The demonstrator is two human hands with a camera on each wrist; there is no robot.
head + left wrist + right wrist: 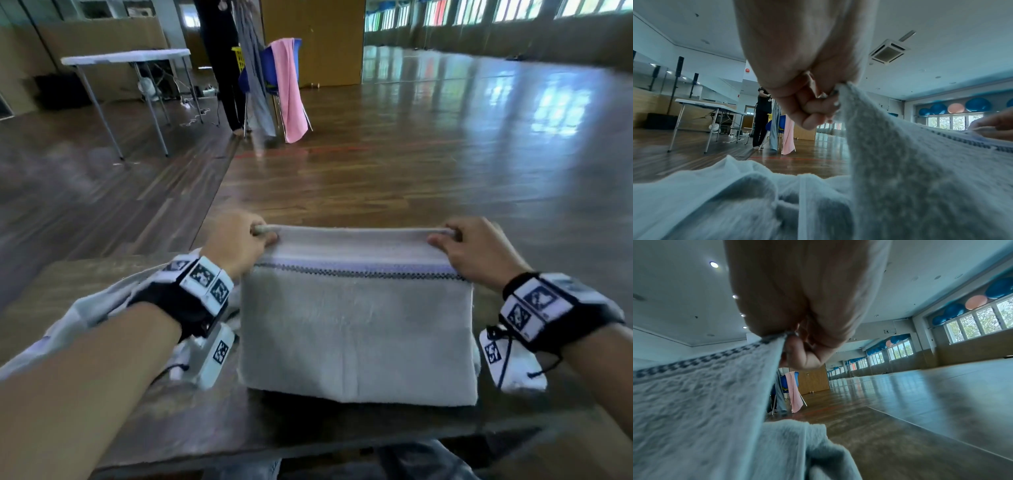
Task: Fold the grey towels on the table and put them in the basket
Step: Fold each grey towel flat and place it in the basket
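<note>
Currently both hands hold one grey towel (356, 329) up over the bench (191, 421), each at one top corner. Left hand (236, 241) pinches the left corner; in the left wrist view its fingers (813, 107) are curled tight, with the cloth coming out just beside the fingertips and running down and to the right. Right hand (479, 248) pinches the right corner the same way; in the right wrist view the fingers (803, 355) are curled and the hem with its dark checked band (711, 356) leaves them to the left. Judgement: the corners are held level and well apart to keep the top edge taut, so the halves line up before the next fold. Towel hangs as a doubled panel, its lower edge near the bench or resting on it; cannot tell which. More pale cloth (705, 191) lies crumpled on the bench under and left of the left wrist, likely waiting for folding. Basket not in view.
</note>
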